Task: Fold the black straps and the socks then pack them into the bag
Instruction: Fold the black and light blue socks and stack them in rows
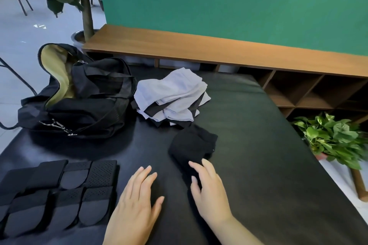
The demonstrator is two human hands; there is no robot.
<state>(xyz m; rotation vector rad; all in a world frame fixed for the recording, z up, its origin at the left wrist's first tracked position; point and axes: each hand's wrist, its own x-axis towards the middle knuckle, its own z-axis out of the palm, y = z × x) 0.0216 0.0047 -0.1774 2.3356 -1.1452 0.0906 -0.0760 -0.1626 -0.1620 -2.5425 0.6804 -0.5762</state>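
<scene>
Several folded black straps [59,191] lie in rows at the near left of the black table [258,145]. Right of the table's middle sits a bunched black sock [192,145]. My right hand [209,191] reaches its near edge with straight fingers, the fingertips touching the fabric. My left hand [137,201] hovers flat, fingers straight, between the straps and the sock, holding nothing. An open black duffel bag [79,95] with a yellow-green lining lies at the far left. A pile of light grey and black socks [171,97] lies beside the bag.
A wooden shelf unit [219,49] runs behind the table under a green wall. A leafy potted plant [334,139] stands on the floor at the right. A potted tree [85,6] stands at the back left.
</scene>
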